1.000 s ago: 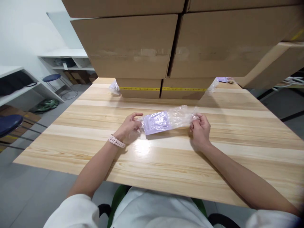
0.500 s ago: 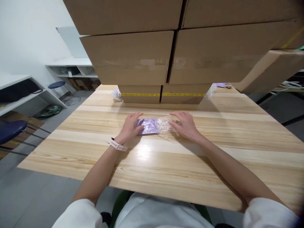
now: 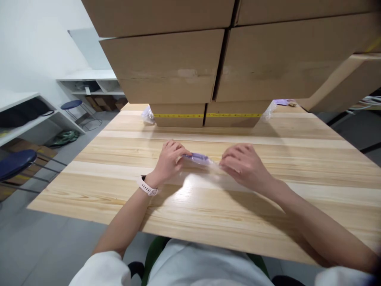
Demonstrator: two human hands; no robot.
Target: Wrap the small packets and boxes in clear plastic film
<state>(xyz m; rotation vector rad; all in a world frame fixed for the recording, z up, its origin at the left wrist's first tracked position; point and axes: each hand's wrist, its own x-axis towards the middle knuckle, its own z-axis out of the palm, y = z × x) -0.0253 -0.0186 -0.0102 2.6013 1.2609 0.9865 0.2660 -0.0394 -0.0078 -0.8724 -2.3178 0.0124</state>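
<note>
A flat purple packet (image 3: 200, 157) in clear plastic wrap is held between my two hands, just over the wooden table (image 3: 125, 198). It is tilted, so I see it nearly edge-on. My left hand (image 3: 170, 161), with a pale watch band at the wrist, pinches the packet's left end. Over on the other side, my right hand (image 3: 242, 165) is closed on the loose clear plastic wrap (image 3: 214, 167) that trails from the packet. The fingertips of the right hand are partly hidden.
Stacked cardboard boxes (image 3: 166, 65) rise at the table's far side. Crumpled clear plastic (image 3: 148, 115) lies left of the stack, with more plastic (image 3: 268, 111) and a purple item (image 3: 281, 102) on its right. A blue stool (image 3: 18, 165) stands at the left.
The packet lay flat on the table with my fingers spread at both ends. Now both hands have closed on it and its wrap, and it is raised and tilted. My right hand moved slightly right.
</note>
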